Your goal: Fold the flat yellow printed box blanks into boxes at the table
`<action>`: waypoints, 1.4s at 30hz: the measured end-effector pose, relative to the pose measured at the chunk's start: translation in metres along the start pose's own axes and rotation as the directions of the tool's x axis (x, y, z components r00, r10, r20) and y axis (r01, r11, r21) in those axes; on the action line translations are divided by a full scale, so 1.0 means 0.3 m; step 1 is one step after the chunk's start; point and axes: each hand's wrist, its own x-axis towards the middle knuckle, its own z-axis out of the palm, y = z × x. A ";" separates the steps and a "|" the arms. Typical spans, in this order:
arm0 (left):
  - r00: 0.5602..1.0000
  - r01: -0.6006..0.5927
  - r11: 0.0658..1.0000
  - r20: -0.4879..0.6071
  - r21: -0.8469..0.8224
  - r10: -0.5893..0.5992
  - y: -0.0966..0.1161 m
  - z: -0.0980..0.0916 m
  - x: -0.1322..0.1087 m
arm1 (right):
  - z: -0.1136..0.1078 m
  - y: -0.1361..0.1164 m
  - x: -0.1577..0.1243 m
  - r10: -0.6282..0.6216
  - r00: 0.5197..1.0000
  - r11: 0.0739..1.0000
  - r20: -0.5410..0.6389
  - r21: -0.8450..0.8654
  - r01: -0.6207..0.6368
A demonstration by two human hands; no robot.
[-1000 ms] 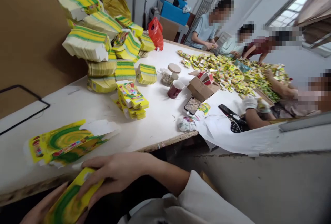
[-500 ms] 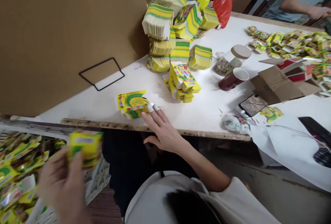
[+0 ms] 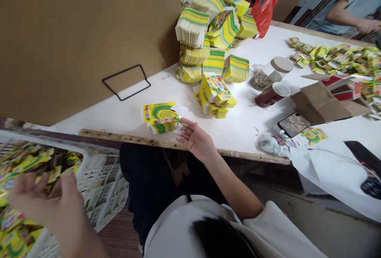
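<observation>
My left hand (image 3: 50, 202) is over a white plastic crate (image 3: 102, 182) full of small yellow boxes (image 3: 35, 160); its fingers are apart and nothing is in them. At the table's front edge, my right hand (image 3: 196, 139) is turned palm up with fingers loosely spread and white covers on some fingertips. Those fingertips are close to a flat yellow-green carton (image 3: 160, 114) lying on the white table; whether they touch it I cannot tell. Behind it sits a small pile of folded yellow cartons (image 3: 218, 91).
Bundles of flat cartons (image 3: 193, 27) are stacked against a big cardboard box (image 3: 89, 24). To the right stand a glass jar (image 3: 268, 74), a dark red mug (image 3: 269, 95), a phone (image 3: 294, 124) and an opened brown box (image 3: 320, 101). Another person's arm (image 3: 348, 16) shows at far right.
My left hand has let go of a small yellow box and moved left and down over the crate. My right hand has rolled from palm down to palm up, slightly right.
</observation>
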 end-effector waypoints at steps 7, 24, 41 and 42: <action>0.985 0.022 0.996 0.170 -0.083 -0.007 0.044 0.094 -0.039 | -0.007 0.000 0.022 -0.014 0.998 0.999 -0.069 -0.037 0.012; 0.959 0.034 0.993 0.282 -0.109 -0.002 0.050 0.161 -0.095 | 0.049 -0.056 0.187 -0.450 0.848 -0.163 0.278 -0.960 0.228; 0.907 0.054 0.972 0.417 -0.228 0.048 0.111 0.171 -0.190 | 0.068 -0.077 0.146 -0.463 0.843 -0.147 0.276 -0.961 0.234; 0.886 0.083 0.967 0.462 -0.240 0.039 0.120 0.179 -0.200 | 0.074 -0.081 0.131 -0.463 0.839 -0.118 0.286 -0.958 0.261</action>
